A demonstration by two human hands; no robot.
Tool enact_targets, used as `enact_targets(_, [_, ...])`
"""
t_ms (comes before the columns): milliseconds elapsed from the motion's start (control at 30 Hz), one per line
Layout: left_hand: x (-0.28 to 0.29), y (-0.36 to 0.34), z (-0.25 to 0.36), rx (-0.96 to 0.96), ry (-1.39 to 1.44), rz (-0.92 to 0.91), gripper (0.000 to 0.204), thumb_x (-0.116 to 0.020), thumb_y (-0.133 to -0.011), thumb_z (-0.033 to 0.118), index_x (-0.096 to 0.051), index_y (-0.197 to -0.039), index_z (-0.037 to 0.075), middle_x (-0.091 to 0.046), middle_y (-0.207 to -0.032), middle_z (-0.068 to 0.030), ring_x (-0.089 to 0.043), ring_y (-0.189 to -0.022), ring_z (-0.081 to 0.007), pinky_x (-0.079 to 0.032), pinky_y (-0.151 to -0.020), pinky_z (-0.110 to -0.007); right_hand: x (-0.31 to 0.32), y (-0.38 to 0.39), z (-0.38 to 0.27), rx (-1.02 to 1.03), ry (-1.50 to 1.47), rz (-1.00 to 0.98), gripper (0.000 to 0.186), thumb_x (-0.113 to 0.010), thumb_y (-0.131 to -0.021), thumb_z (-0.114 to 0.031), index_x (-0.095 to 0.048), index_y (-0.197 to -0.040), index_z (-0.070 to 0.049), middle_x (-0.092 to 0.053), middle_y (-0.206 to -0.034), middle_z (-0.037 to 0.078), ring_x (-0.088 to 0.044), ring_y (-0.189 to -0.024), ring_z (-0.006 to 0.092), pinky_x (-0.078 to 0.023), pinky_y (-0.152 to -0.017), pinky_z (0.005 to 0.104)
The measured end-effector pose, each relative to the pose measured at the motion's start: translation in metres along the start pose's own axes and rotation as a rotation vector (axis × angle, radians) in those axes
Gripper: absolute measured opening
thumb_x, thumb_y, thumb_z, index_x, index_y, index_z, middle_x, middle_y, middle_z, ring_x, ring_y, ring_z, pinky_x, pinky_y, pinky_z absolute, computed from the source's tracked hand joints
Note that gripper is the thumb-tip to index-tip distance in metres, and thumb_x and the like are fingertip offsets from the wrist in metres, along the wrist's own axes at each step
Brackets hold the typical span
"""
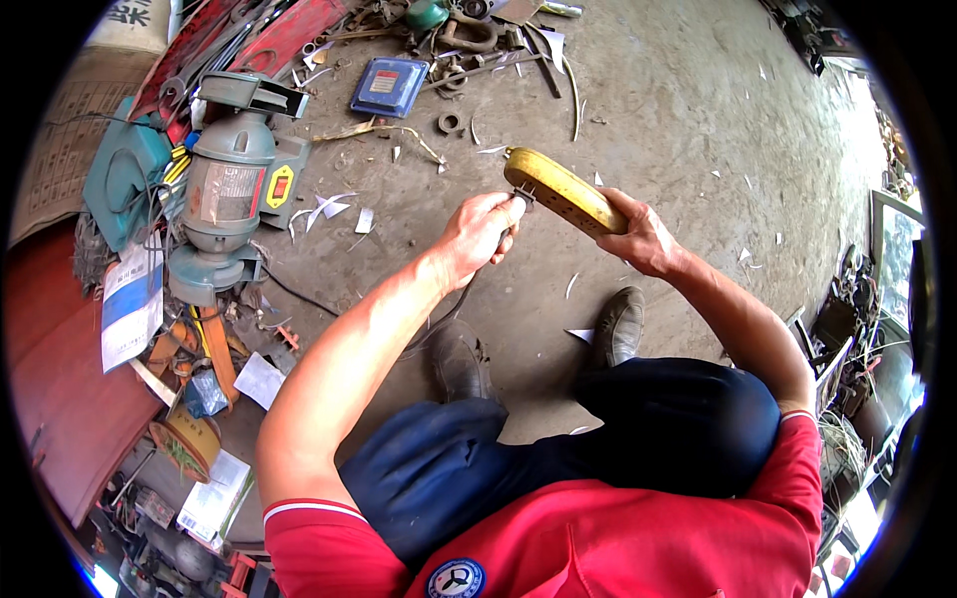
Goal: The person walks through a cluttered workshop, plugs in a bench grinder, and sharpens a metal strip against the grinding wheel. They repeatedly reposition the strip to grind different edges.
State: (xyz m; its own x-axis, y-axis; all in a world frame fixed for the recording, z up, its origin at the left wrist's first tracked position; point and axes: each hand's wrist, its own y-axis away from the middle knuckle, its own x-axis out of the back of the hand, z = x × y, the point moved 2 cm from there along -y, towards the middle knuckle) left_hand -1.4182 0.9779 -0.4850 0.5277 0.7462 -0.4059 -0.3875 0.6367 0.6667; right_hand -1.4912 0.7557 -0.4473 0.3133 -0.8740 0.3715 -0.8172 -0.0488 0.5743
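Observation:
My left hand [478, 234] is closed on a dark plug [524, 195] with a dark cord [462, 297] hanging from it. The plug is against the socket face of a yellow oblong power strip [560, 184], at its left end; whether the prongs are inside I cannot tell. My right hand [643, 234] grips the strip's right end, fingers wrapped round it. Left of my hands stands a grey-green electric machine [227, 184] with a red switch in a yellow surround.
A blue square case [389, 87], metal pieces [464, 35] and paper scraps lie on the concrete floor [698, 120]. At left are a red-brown board [55, 379], a teal case [122, 174] and a spool [185, 444]. Tangled scrap and a framed pane [892, 249] line the right.

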Motion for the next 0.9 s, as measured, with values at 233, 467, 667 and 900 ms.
enact_targets(233, [0.004, -0.004, -0.014, -0.008, 0.098, -0.006, 0.020, -0.050, -0.091, 0.025, -0.053, -0.087, 0.005, -0.043, -0.066, 0.0027, -0.040, -0.051, -0.0065, -0.034, -0.042, -0.021, -0.003, 0.005, -0.013, 0.090, 0.213, -0.034, 0.051, -0.053, -0.069, -0.002, -0.047, -0.120, -0.002, -0.059, -0.097, 0.016, -0.057, -0.091, 0.0240, -0.044, -0.080, 0.0335])
enact_targets(467, [-0.010, -0.015, -0.023, -0.013, -0.011, 0.058, 0.023, -0.051, -0.089, 0.023, -0.050, -0.073, 0.007, -0.045, -0.062, 0.0012, -0.043, -0.049, -0.0074, -0.037, -0.041, -0.024, -0.005, 0.016, 0.012, 0.111, 0.205, -0.039, 0.055, -0.055, -0.066, -0.004, -0.043, -0.120, 0.001, -0.055, -0.097, 0.022, -0.055, -0.093, 0.0338, -0.043, -0.082, 0.0380])
enact_targets(667, [-0.012, -0.024, -0.036, -0.060, -0.095, 0.099, 0.027, -0.050, -0.090, 0.027, -0.050, -0.072, 0.006, -0.047, -0.062, -0.0004, -0.045, -0.050, -0.0094, -0.038, -0.043, -0.026, -0.008, 0.013, 0.023, 0.087, 0.176, -0.035, 0.054, -0.056, -0.067, -0.005, -0.044, -0.119, 0.000, -0.056, -0.093, 0.017, -0.055, -0.088, 0.0263, -0.043, -0.080, 0.0342])
enact_targets(900, [-0.011, -0.024, -0.014, -0.177, -0.817, 0.470, 0.051, -0.049, -0.086, 0.041, -0.053, -0.112, -0.003, -0.053, -0.112, -0.0227, -0.049, -0.107, -0.0328, -0.039, -0.092, -0.041, 0.011, -0.035, 0.092, 0.066, 0.162, 0.059, 0.054, -0.060, -0.068, -0.008, -0.046, -0.119, 0.001, -0.058, -0.098, 0.019, -0.057, -0.093, 0.0252, -0.043, -0.084, 0.0335])
